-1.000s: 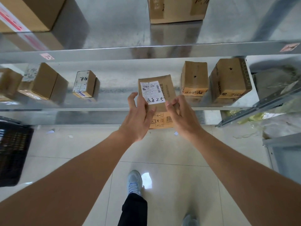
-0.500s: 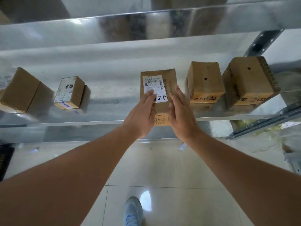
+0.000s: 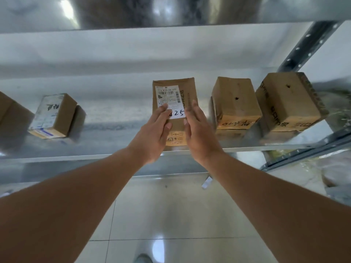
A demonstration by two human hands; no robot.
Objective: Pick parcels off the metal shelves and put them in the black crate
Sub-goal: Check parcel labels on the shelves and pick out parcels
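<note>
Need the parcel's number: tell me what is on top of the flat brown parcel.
A white label lies on the flat brown parcel, reading "25"; the left hand covers its earlier digits.

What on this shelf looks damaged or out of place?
Two boxes right of the labelled parcel each have a small dark hole in the top face: the nearer box and the far right box. A small white scrap lies on the floor tiles. Both hands, left hand and right hand, reach the labelled parcel.
</note>
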